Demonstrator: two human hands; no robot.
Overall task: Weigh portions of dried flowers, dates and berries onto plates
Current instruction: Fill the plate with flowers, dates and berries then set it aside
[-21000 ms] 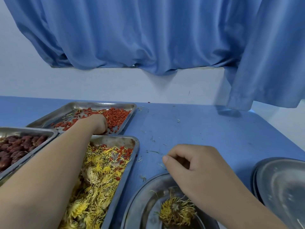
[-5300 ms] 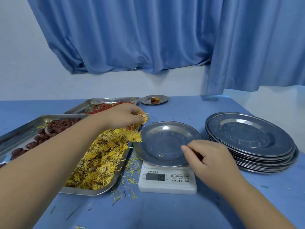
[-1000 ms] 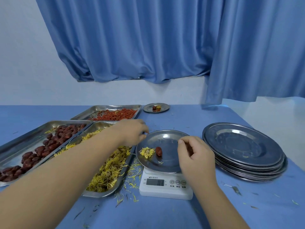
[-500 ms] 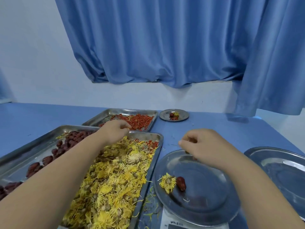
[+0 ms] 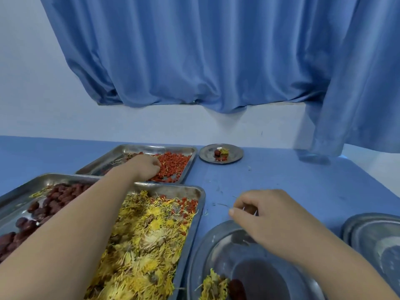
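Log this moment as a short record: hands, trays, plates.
left hand: fingers curled in the red berries, far tray
right hand: fingers curled above the near plate; whether it holds anything is unclear
near plate holds: dried flowers, one date
far plate: date, flowers and berries together
plate stack: right edge

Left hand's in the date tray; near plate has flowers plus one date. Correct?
No: the left hand is in the berry tray, not the date tray, as the head view shows. The near plate does hold flowers and one date.
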